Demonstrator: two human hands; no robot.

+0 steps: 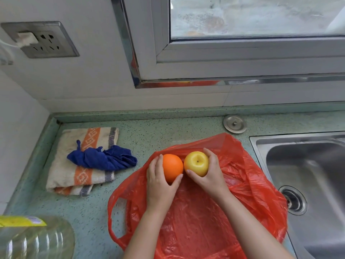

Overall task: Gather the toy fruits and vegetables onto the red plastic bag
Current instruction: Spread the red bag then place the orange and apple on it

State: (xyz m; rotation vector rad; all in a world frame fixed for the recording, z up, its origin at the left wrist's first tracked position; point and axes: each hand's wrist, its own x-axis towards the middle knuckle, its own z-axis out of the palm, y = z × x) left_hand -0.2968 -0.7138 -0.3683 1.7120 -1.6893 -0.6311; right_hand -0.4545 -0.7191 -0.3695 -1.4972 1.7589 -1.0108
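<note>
Left hand [158,181] grips round orange toy fruit [172,170]; right hand [210,173] grips yellow toy apple [196,163], fruits touching, over crumpled red plastic bag [196,221] on tabletop [89,208].

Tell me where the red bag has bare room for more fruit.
Bare red plastic bag lies between the forearms, and on its right toward the sink. Crowded at the far edge: left hand holds orange, right hand holds yellow apple.

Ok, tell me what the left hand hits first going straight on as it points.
The left hand, gripping the orange, points toward the back of the counter. Past the red bag the way looks free up to the wall under the window; depth is unclear.
</note>
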